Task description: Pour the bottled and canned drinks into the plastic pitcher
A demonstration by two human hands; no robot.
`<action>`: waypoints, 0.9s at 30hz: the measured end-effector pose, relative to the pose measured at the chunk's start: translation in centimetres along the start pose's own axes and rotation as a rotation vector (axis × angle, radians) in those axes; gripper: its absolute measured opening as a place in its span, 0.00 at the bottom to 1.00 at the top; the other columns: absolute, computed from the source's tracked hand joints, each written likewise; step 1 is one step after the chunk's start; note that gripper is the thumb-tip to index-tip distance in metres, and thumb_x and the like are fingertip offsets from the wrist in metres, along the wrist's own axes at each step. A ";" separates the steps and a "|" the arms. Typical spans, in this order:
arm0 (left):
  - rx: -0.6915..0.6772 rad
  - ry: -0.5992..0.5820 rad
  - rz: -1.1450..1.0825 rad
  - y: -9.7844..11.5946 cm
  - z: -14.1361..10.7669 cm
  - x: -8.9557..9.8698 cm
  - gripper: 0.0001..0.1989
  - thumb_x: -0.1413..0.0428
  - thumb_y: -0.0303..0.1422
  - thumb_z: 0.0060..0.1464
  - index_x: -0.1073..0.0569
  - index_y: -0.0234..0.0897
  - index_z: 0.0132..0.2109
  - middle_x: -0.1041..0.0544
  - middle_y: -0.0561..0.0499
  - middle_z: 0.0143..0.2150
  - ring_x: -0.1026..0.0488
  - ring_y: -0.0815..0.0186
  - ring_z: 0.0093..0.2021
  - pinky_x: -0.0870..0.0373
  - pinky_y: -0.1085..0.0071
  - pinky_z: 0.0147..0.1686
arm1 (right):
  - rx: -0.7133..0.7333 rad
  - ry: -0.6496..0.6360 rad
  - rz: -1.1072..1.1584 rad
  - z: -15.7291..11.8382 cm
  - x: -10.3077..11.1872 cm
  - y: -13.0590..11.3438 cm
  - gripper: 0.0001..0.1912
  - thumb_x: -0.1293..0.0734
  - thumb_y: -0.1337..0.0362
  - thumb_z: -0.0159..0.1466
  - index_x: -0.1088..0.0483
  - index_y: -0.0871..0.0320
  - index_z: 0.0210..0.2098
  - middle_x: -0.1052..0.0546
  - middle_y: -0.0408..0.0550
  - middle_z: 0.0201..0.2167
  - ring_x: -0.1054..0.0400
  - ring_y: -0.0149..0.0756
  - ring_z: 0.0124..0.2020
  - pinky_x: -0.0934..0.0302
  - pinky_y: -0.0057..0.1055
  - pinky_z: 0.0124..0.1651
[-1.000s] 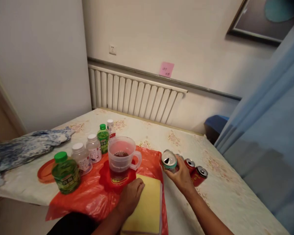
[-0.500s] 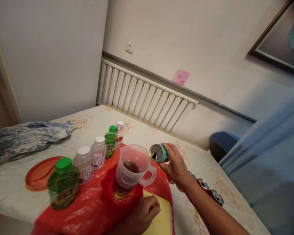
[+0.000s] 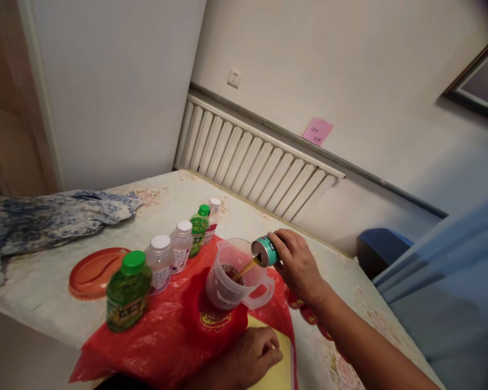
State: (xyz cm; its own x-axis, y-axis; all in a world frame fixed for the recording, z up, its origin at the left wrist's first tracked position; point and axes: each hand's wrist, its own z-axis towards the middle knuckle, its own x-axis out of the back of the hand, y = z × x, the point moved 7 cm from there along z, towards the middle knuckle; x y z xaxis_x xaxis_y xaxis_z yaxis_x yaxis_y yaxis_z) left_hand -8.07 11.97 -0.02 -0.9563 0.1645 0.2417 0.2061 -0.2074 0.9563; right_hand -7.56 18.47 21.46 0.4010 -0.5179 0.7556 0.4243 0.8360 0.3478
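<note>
My right hand [image 3: 299, 265] is closed around a teal drink can [image 3: 271, 250], tipped on its side above the rim of a translucent plastic measuring jug [image 3: 223, 290]. A thin amber stream runs from the can's opening into the dark, bubbly liquid [image 3: 230, 272] inside. On a yellow sheet [image 3: 282, 355] in front of the jug rests my left hand [image 3: 257, 352], its fingers curled in with nothing visible in them. The jug stands on a red plastic bag [image 3: 162, 336], its handle pointing toward my right side.
Left of the jug stand a green-capped bottle [image 3: 129, 292], white-capped bottles [image 3: 160, 265] and more bottles behind. An orange lid [image 3: 91, 276] and patterned cloth [image 3: 61, 222] lie further left. Several red cans [image 3: 309, 314] are partly hidden by my right arm. A radiator [image 3: 248, 151] lines the wall.
My right hand has tilted the can further over the jug, and liquid now pours from it. The view has shifted, so the things on the table appear further right.
</note>
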 end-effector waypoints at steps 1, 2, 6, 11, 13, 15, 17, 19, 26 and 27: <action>0.005 -0.006 -0.001 -0.1 0.1 -0.1 0.07 0.47 0.33 0.54 0.26 0.39 0.39 0.24 0.54 0.32 0.31 0.68 0.31 0.40 0.75 0.30 | 0.010 -0.007 -0.007 0.1 0.1 0.0 0.28 0.38 0.70 0.64 0.44 0.55 0.63 0.32 0.58 0.53 0.40 0.50 0.56 0.40 0.53 0.56; 0.005 -0.011 -0.001 -0.1 0.1 -0.2 0.07 0.47 0.33 0.54 0.26 0.39 0.39 0.23 0.54 0.32 0.30 0.68 0.31 0.40 0.75 0.30 | 0.020 -0.011 -0.014 0.1 0.2 -0.1 0.28 0.38 0.70 0.65 0.43 0.55 0.63 0.32 0.58 0.53 0.40 0.50 0.56 0.40 0.53 0.57; -0.009 -0.006 0.010 -0.2 0.2 -0.4 0.08 0.47 0.33 0.54 0.25 0.38 0.39 0.23 0.54 0.32 0.31 0.68 0.31 0.40 0.75 0.30 | 0.060 -0.006 -0.042 0.3 0.7 -0.3 0.25 0.39 0.71 0.66 0.41 0.56 0.62 0.32 0.58 0.52 0.40 0.49 0.57 0.40 0.51 0.57; 0.002 -0.032 0.021 -0.3 0.3 -0.7 0.08 0.46 0.34 0.54 0.26 0.37 0.39 0.24 0.55 0.32 0.31 0.69 0.32 0.40 0.76 0.30 | 0.106 0.018 -0.054 0.3 1.1 -0.5 0.24 0.40 0.74 0.65 0.38 0.57 0.60 0.31 0.58 0.52 0.41 0.48 0.57 0.40 0.50 0.58; 0.005 -0.036 0.024 -0.3 0.3 -0.8 0.08 0.46 0.34 0.54 0.26 0.38 0.40 0.24 0.55 0.32 0.31 0.69 0.32 0.40 0.76 0.30 | 0.116 0.017 -0.055 0.2 1.2 -0.6 0.24 0.40 0.75 0.65 0.38 0.58 0.60 0.31 0.58 0.52 0.41 0.48 0.58 0.41 0.50 0.59; 0.006 -0.034 0.019 -0.3 0.3 -0.8 0.07 0.46 0.33 0.54 0.26 0.38 0.40 0.25 0.56 0.32 0.31 0.70 0.32 0.40 0.76 0.30 | 0.124 0.012 -0.053 0.2 1.2 -0.7 0.24 0.40 0.75 0.66 0.38 0.57 0.60 0.32 0.58 0.53 0.41 0.48 0.58 0.41 0.50 0.60; 0.011 -0.028 0.011 -0.4 0.2 -0.8 0.07 0.46 0.32 0.53 0.26 0.38 0.39 0.25 0.56 0.31 0.32 0.70 0.31 0.41 0.76 0.30 | 0.127 0.011 -0.048 0.2 1.2 -0.8 0.24 0.40 0.75 0.66 0.39 0.55 0.61 0.32 0.57 0.53 0.42 0.48 0.59 0.42 0.51 0.60; 0.014 -0.030 0.010 -0.3 0.2 -0.8 0.07 0.46 0.33 0.53 0.26 0.38 0.39 0.25 0.56 0.31 0.32 0.70 0.31 0.41 0.76 0.30 | 0.125 0.014 -0.045 0.2 1.2 -0.8 0.24 0.41 0.74 0.66 0.39 0.54 0.61 0.31 0.57 0.53 0.41 0.48 0.59 0.41 0.51 0.59; 0.018 -0.042 0.015 -0.1 0.2 -0.7 0.08 0.47 0.33 0.54 0.26 0.38 0.39 0.25 0.55 0.31 0.32 0.69 0.32 0.41 0.74 0.30 | 0.149 -0.006 -0.041 0.7 1.2 -1.4 0.22 0.41 0.72 0.67 0.38 0.55 0.60 0.31 0.58 0.53 0.42 0.49 0.60 0.42 0.52 0.60; 0.013 -0.038 0.011 0.0 0.2 -0.6 0.08 0.47 0.33 0.54 0.26 0.37 0.39 0.26 0.55 0.31 0.32 0.69 0.31 0.41 0.74 0.30 | 0.153 -0.009 -0.044 0.7 1.3 -1.5 0.22 0.41 0.72 0.68 0.38 0.56 0.60 0.31 0.58 0.53 0.43 0.49 0.60 0.43 0.52 0.60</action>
State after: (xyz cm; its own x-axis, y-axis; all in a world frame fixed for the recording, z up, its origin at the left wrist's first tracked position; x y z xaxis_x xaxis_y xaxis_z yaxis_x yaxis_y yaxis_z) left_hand -7.42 12.10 -0.12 -0.9454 0.1989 0.2583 0.2197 -0.1969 0.9555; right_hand -8.28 16.72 22.31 0.3772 -0.5540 0.7422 0.3126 0.8305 0.4611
